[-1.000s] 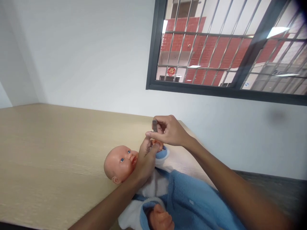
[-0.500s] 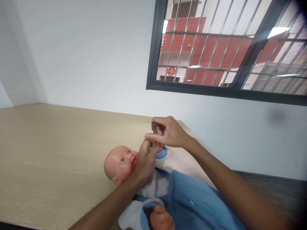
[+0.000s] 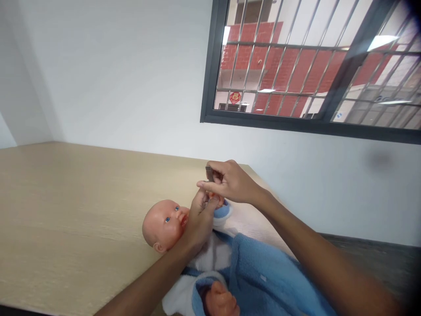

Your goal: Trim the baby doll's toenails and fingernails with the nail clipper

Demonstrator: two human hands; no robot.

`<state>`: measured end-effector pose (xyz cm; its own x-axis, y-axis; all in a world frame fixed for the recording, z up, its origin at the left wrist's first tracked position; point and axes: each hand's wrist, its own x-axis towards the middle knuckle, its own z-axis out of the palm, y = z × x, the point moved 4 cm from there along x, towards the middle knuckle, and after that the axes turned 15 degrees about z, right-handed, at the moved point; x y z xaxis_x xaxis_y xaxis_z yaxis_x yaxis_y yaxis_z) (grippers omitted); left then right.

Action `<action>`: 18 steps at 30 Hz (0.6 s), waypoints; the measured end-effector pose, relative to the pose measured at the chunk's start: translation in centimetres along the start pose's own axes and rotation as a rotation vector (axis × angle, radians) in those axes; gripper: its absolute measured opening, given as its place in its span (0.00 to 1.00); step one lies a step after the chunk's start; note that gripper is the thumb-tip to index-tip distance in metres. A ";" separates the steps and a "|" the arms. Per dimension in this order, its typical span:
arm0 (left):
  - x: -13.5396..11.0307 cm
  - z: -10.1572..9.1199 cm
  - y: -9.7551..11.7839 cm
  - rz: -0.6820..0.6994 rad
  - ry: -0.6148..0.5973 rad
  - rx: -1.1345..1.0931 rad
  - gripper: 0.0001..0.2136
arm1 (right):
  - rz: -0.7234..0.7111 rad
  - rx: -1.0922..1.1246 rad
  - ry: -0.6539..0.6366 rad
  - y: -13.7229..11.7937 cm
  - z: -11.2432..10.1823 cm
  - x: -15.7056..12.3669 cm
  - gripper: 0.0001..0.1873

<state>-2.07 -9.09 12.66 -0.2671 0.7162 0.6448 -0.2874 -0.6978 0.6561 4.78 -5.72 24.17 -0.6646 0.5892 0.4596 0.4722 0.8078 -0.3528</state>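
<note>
A baby doll [image 3: 165, 224] in a blue and white fleece suit [image 3: 259, 281] lies on its back on a light wooden table [image 3: 66, 206]. My left hand [image 3: 199, 221] is closed around the doll's raised hand, just beside its face. My right hand [image 3: 230, 181] is pinched on a small metal nail clipper [image 3: 209, 173], held right above the doll's fingers. The doll's other hand [image 3: 221, 302] rests low on its suit near the bottom edge.
A white wall rises behind the table, with a dark-framed barred window [image 3: 305, 66] at the upper right. The table's right edge [image 3: 263, 184] runs close past the doll, with a dark surface [image 3: 378, 259] beyond it.
My right hand with the clipper has shifted slightly left and down towards the doll's fingers. The left hand and the doll have stayed put.
</note>
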 end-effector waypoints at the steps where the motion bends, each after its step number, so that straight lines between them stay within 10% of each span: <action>1: 0.0 0.0 -0.1 0.006 0.002 0.003 0.07 | 0.020 0.003 0.004 0.1 0.0 0.0 0.23; 18: 0.1 0.2 0.1 -0.002 0.004 -0.038 0.07 | 0.035 -0.053 -0.022 -0.5 0.5 -0.1 0.19</action>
<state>-1.97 -9.10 12.88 -0.2701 0.7177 0.6418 -0.3231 -0.6955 0.6418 4.32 -6.21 23.85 -0.6592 0.6173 0.4294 0.5252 0.7866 -0.3246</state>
